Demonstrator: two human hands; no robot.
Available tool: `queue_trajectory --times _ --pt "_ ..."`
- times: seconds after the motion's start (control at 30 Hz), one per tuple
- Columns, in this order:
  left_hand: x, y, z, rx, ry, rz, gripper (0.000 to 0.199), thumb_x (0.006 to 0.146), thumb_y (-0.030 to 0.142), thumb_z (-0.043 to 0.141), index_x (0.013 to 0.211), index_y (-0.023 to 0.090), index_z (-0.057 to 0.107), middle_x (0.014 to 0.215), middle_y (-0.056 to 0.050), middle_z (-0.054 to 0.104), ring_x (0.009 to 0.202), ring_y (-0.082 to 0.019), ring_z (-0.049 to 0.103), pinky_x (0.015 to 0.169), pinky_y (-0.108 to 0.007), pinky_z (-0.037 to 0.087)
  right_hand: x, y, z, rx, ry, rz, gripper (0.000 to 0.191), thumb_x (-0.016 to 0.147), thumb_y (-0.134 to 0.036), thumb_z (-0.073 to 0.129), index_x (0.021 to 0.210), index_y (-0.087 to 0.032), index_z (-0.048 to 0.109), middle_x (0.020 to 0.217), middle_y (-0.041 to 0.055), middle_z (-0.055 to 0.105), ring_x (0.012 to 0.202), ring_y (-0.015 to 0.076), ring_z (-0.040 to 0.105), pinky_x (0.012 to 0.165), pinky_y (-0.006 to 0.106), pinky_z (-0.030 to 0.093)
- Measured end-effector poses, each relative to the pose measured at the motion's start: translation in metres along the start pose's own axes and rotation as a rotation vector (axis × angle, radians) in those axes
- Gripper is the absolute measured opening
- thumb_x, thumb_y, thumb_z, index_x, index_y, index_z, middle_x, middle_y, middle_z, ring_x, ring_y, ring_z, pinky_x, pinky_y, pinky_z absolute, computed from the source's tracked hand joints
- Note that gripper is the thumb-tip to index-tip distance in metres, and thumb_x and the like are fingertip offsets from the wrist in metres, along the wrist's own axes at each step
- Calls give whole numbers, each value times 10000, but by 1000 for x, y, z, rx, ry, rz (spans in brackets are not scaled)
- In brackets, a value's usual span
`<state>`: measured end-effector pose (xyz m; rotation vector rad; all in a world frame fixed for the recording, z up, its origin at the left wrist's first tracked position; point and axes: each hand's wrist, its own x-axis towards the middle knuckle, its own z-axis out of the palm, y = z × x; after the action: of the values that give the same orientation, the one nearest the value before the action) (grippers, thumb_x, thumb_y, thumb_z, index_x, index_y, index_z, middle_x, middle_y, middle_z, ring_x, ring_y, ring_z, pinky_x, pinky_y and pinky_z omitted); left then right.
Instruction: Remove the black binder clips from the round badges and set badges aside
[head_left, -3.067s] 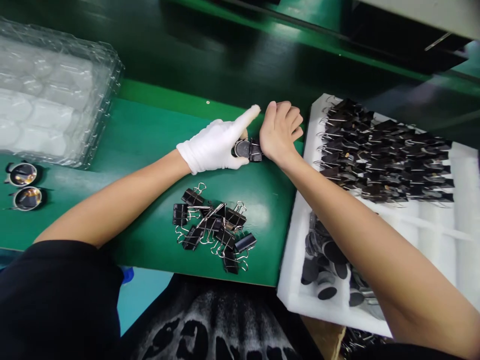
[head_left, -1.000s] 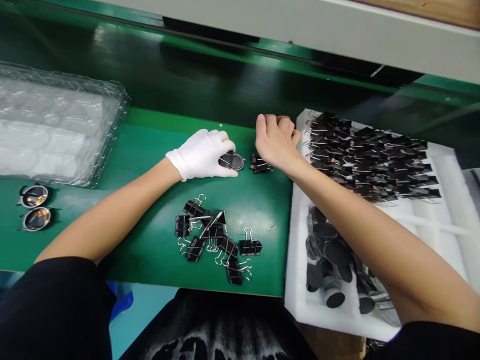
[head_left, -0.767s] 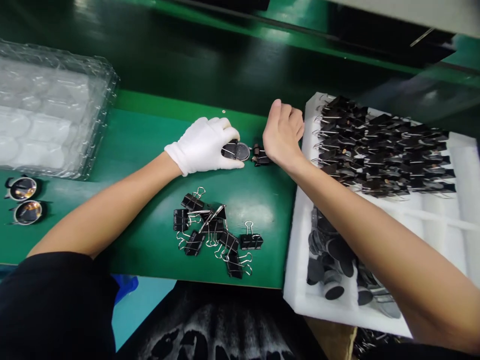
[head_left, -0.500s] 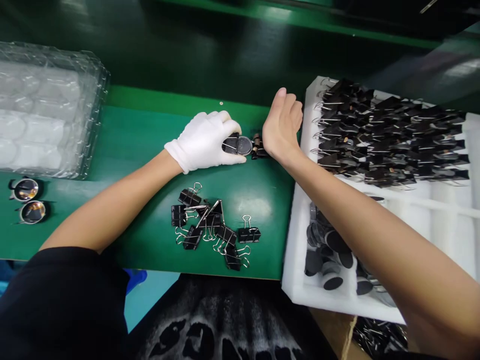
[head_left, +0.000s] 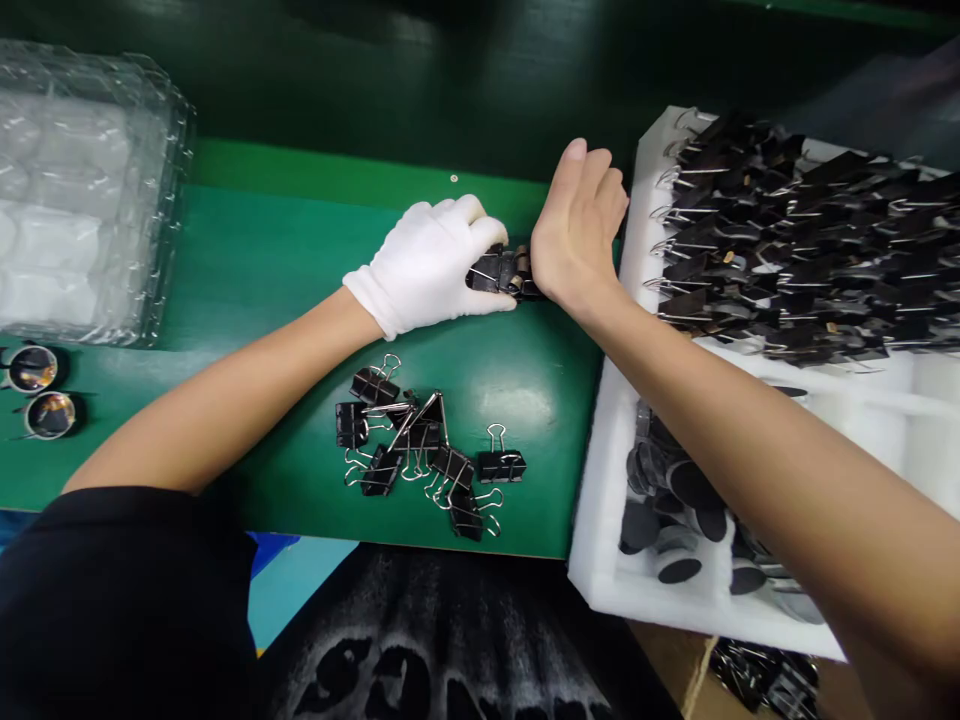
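My left hand (head_left: 435, 262), in a white glove, grips a black binder clip (head_left: 487, 270) between thumb and fingers, just above the green table. The clip's right end meets a small dark part with brownish pieces (head_left: 521, 268). Against the other side of that part rests the heel of my bare right hand (head_left: 579, 225), whose fingers stretch upward and hold nothing. My palm hides part of the dark piece. Several loose binder clips (head_left: 416, 435) lie in a heap nearer my body, with a single binder clip (head_left: 502, 465) standing a little to their right.
On the right is a white foam tray (head_left: 600, 540), holding rows of black clips (head_left: 810, 240) and loose round discs (head_left: 679, 570). Stacked clear plastic trays (head_left: 82, 200) stand at left. Two round metal-rimmed parts (head_left: 51, 414) lie below them.
My gloved hand has moved right with the clip, up against the dark part. The grey disc that showed between them is now hidden. The whole view has shifted slightly.
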<state>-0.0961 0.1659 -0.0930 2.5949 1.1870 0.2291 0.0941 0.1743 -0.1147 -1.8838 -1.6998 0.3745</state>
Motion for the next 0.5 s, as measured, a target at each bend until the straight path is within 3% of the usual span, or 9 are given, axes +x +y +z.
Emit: queue_trajectory --times 0.17,0.3,0.4,0.5 --pt "2 -4 5 -9 12 8 628 919 723 612 1307 230 617 1297 -135 631 1227 -351 571 1077 -511 431 -2 -4 1 -24 24 -6 570 1102 -609 97 1227 -242 514 1258 185 552 1364 379 464 1190 664 232" --pt "1 -7 2 5 10 37 702 889 741 655 1364 226 619 1318 -124 639 1220 -352 596 1034 -489 461 -3 -14 0 -45 7 31 550 1125 -548 139 1224 -171 526 1258 202 548 1366 351 463 1205 594 240" --pt "-7 -13 -4 -48 21 87 768 888 674 696 1480 212 538 1369 -140 646 1270 -365 598 1043 -475 469 -2 -23 -10 -41 -28 61 538 1130 -516 177 1221 -161 571 1279 186 572 1371 320 480 1202 554 284" --pt "-16 -20 -9 -198 72 63 625 951 564 645 1449 197 556 1355 -127 681 1208 -297 655 1003 -401 499 -1 -26 -29 94 -111 11 613 1119 -560 145 1160 -224 656 1251 125 641 1312 285 564 1161 515 377"
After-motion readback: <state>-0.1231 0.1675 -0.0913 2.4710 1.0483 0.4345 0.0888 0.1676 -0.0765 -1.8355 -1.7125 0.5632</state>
